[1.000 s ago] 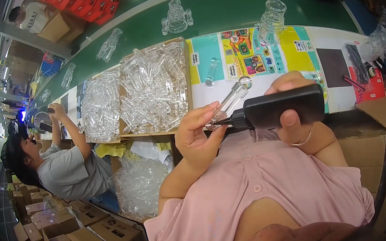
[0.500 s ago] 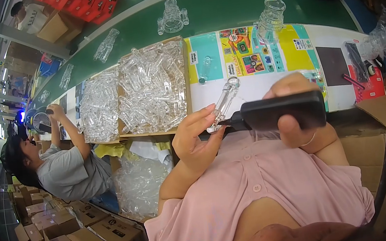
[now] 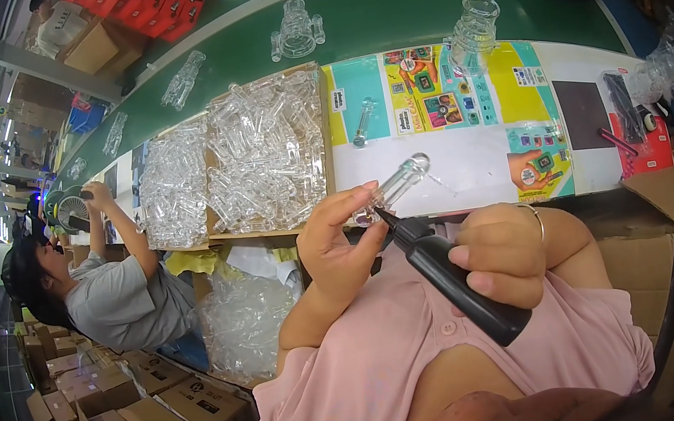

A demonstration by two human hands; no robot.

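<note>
Head view: my left hand [image 3: 341, 249] pinches a clear glass tube [image 3: 398, 185] at twelve o'clock of my right hand [image 3: 499, 261], fist-clamped on a black nozzle tool [image 3: 450, 276]; a hard jab could crack it

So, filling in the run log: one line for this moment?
left hand: holds glass tube | right hand: grips black tool | tip at tube's end
</note>
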